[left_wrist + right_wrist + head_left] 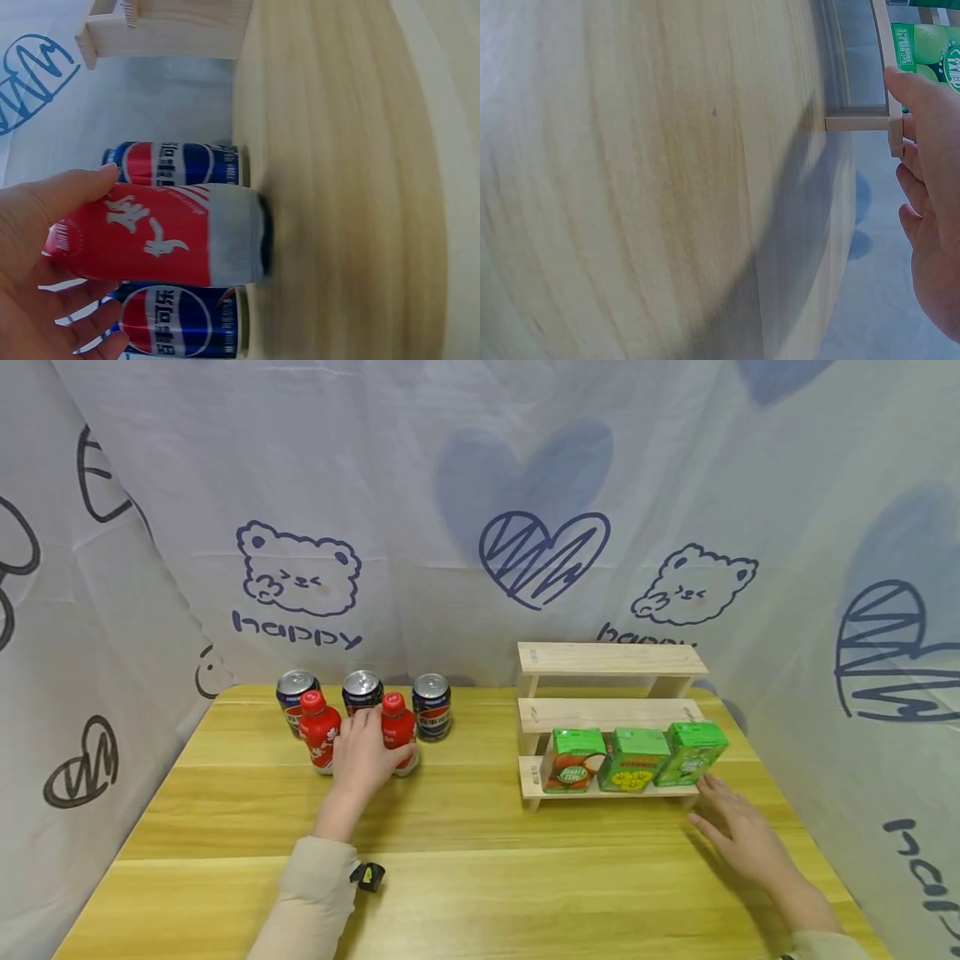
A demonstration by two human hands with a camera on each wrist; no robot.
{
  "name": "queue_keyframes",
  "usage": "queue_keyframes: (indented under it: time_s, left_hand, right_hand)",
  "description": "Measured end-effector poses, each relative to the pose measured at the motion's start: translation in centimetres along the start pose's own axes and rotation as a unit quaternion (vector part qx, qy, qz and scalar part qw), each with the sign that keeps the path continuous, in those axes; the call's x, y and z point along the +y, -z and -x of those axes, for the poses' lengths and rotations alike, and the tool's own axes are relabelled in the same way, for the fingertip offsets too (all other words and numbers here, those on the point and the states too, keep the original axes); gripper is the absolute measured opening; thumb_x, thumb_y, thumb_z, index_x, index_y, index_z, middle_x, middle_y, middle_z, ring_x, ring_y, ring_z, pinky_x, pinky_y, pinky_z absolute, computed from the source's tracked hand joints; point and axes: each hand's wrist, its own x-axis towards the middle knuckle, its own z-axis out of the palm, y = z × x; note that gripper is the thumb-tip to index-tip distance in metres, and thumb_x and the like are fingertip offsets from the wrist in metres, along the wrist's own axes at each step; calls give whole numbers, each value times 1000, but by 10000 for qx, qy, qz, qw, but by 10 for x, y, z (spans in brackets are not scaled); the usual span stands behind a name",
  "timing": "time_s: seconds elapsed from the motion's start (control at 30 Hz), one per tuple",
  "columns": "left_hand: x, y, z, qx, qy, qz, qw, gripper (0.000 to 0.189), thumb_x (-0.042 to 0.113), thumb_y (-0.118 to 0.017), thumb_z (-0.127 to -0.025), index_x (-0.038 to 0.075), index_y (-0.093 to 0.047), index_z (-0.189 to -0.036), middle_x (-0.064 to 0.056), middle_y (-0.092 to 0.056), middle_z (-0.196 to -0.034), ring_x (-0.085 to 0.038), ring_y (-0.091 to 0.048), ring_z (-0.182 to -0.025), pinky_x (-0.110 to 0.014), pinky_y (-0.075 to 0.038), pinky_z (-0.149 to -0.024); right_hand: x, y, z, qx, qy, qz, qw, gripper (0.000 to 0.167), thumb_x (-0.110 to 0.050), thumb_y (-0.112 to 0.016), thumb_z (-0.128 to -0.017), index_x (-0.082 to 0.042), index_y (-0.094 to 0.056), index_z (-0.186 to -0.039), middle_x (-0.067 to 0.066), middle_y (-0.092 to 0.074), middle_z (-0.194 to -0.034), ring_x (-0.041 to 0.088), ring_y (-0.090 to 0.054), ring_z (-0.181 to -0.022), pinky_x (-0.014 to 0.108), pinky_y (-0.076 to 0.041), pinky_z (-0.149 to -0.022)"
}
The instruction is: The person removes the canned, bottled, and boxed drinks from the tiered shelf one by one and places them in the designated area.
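Observation:
My left hand [363, 752] is round a red bottle [397, 727] with a red cap; the thumb lies against its side. In the left wrist view the bottle [150, 236] shows a white lower part, and the lower fingers spread beyond it. A second red bottle [318, 731] stands just left of that hand. Behind the bottles are three dark blue cola cans [432, 706]. At the right, my right hand [738, 831] is beside the right end of a wooden shelf [600, 714], its fingertips near a tilted green juice box [690, 752]; whether they touch is unclear.
Two more green juice boxes, one with an apple-like picture [573, 762] and one with yellow flowers [633, 760], rest on the shelf's lowest step. The shelf stands on a wooden table [480, 877]. A printed cloth [420, 485] hangs behind and at both sides.

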Motion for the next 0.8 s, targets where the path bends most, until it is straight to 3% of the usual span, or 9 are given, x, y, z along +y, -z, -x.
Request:
queue_keyframes:
  time_s: [0.53, 0.67, 0.8]
  left_hand:
    - [32, 34, 18, 683, -378, 343, 9964, 82, 44, -77, -79, 10, -42, -145, -17, -49, -140, -40, -43, -123, -58, -36, -102]
    - [46, 39, 23, 1059, -783, 471, 9902, 77, 42, -79, -79, 10, -46, -142, -16, -53, -136, -39, -45, -121, -56, -37, -102]
    - [60, 37, 26, 1433, -1401, 571, 9780, 66, 38, -80, -79, 9, -56, -133, -14, -59, -126, -35, -50, -115, -52, -39, -100]
  right_hand:
    - [-1, 0, 0, 31, 50, 43, 10000, 63, -32, -59, -97, 6, -40, -144, 30, -34, -151, 50, -35, -136, 25, 4, -122]
    - [0, 0, 0, 57, 65, 70, 9999, 63, -32, -59, -97, 6, -40, -143, 30, -35, -150, 50, -35, -136, 24, 4, -122]
    - [-1, -1, 0, 58, 46, 46, 10000, 62, -33, -58, -98, 6, -41, -143, 30, -35, -150, 49, -34, -137, 26, 3, -122]
